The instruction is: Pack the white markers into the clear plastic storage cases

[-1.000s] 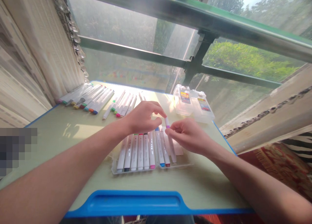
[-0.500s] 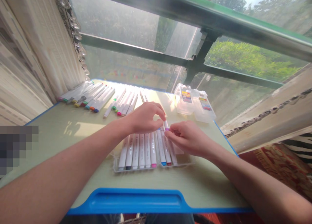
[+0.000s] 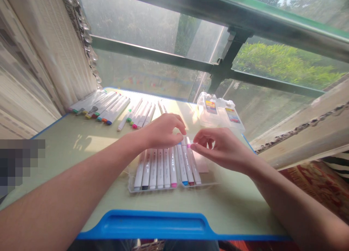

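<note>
A clear plastic case (image 3: 155,190) lies on the table, with a row of white markers (image 3: 160,167) in it. My left hand (image 3: 166,131) hovers over the far ends of the row, thumb and index finger curved with a gap between them. At the right end of the row lies a white marker with a pink band (image 3: 194,165). Right beside that band is my right hand (image 3: 222,149), its thumb and fingers apart and holding nothing that I can see; whether the thumb touches the marker I cannot tell. My left hand hides several far marker ends.
More markers (image 3: 113,111) with coloured ends lie along the table's back left. A translucent case with labels (image 3: 218,114) stands at the back right by the window. The table (image 3: 89,185) has a blue tray edge (image 3: 155,224) at the front.
My right hand has opened and moved slightly right, away from the pink-banded marker, which now lies in line with the row. My left hand stays almost in place.
</note>
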Demonstrator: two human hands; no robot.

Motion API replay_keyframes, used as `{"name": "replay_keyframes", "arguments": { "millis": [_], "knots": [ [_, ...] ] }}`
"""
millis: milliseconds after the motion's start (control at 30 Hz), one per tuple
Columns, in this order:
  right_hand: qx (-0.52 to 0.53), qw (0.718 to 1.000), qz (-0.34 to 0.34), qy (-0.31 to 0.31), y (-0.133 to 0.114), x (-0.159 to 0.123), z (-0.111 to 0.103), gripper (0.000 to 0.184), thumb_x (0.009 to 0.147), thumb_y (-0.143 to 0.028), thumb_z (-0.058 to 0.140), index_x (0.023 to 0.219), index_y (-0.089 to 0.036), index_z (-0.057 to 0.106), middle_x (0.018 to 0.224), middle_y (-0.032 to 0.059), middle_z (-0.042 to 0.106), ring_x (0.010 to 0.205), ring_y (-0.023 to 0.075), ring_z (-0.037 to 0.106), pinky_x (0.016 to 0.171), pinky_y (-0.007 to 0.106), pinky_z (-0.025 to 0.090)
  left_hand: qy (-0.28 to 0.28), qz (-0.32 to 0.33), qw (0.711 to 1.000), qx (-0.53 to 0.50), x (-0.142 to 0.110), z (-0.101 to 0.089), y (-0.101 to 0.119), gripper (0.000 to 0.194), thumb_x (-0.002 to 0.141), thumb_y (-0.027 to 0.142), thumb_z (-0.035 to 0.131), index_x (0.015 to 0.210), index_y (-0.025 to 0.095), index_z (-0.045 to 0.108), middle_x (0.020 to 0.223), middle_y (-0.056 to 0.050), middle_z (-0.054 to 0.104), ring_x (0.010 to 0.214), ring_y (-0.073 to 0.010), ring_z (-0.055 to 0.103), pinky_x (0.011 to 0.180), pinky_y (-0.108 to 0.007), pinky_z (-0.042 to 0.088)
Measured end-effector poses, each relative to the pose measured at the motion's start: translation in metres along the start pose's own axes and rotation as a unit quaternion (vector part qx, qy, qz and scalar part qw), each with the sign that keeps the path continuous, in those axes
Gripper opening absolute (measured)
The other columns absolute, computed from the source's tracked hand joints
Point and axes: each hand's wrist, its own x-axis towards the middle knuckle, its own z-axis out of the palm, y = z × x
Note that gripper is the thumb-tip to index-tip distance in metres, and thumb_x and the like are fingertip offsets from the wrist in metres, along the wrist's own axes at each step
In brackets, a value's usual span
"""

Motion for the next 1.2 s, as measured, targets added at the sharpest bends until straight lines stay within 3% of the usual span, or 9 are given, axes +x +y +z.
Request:
{"name": "replay_keyframes", "arguments": {
  "millis": [67, 133, 233, 300, 600, 1200],
  "knots": [
    [0.025, 0.999, -0.033, -0.017, 0.003, -0.002, -0.006, 0.023, 0.085, -0.041, 0.069, 0.094, -0.020, 0.073, 0.087, 0.0019, 0.072, 0.076, 0.0141, 0.064, 0.064, 0.026, 0.049, -0.004, 0.001, 1.000, 0.006, 0.000, 0.000, -0.001, 0.028, 0.075, 0.015, 0.055, 0.087, 0.019, 0.080, 0.101, -0.006, 0.073, 0.093, -0.0184, 0.066, 0.090, -0.034, 0.051],
    [0.030, 0.995, -0.078, -0.051, 0.007, -0.003, -0.009, 0.036, 0.083, -0.046, 0.072, 0.110, -0.023, 0.072, 0.113, 0.0050, 0.071, 0.097, 0.0182, 0.066, 0.081, 0.030, 0.054, -0.001, -0.003, 1.000, 0.013, 0.000, 0.000, -0.001, 0.029, 0.075, 0.015, 0.054, 0.088, 0.019, 0.080, 0.100, -0.006, 0.073, 0.093, -0.0184, 0.066, 0.089, -0.034, 0.051],
    [0.015, 0.987, -0.122, -0.099, 0.013, -0.005, -0.008, 0.060, 0.078, -0.051, 0.077, 0.130, -0.025, 0.064, 0.136, 0.0078, 0.060, 0.122, 0.0229, 0.059, 0.103, 0.036, 0.048, 0.018, -0.017, 1.000, 0.019, 0.000, -0.002, -0.002, 0.030, 0.075, 0.012, 0.053, 0.088, 0.019, 0.079, 0.099, -0.005, 0.073, 0.090, -0.0177, 0.066, 0.086, -0.032, 0.052],
    [0.006, 0.986, -0.129, -0.109, 0.016, -0.006, -0.007, 0.071, 0.076, -0.053, 0.078, 0.138, -0.026, 0.057, 0.142, 0.0089, 0.056, 0.128, 0.0246, 0.055, 0.109, 0.039, 0.044, 0.030, -0.023, 0.999, 0.023, 0.000, -0.003, -0.003, 0.029, 0.075, 0.011, 0.053, 0.086, 0.019, 0.079, 0.098, -0.005, 0.073, 0.089, -0.0174, 0.067, 0.084, -0.032, 0.052],
    [-0.005, 0.985, -0.117, -0.126, 0.018, -0.002, -0.010, 0.076, 0.071, -0.061, 0.078, 0.134, -0.023, 0.061, 0.135, 0.0102, 0.061, 0.120, 0.0267, 0.061, 0.103, 0.041, 0.049, 0.032, -0.026, 0.999, 0.028, -0.001, -0.002, -0.007, 0.029, 0.074, 0.011, 0.053, 0.085, 0.018, 0.079, 0.097, -0.006, 0.074, 0.090, -0.0181, 0.067, 0.086, -0.033, 0.053],
    [0.010, 0.984, -0.113, -0.136, 0.017, -0.001, -0.009, 0.069, 0.070, -0.060, 0.079, 0.127, -0.024, 0.066, 0.132, 0.0113, 0.062, 0.116, 0.0287, 0.062, 0.099, 0.043, 0.050, 0.020, -0.026, 0.999, 0.043, 0.000, -0.002, -0.007, 0.027, 0.075, 0.011, 0.055, 0.085, 0.017, 0.079, 0.097, -0.005, 0.074, 0.087, -0.0177, 0.068, 0.082, -0.031, 0.053]
  ]
}}
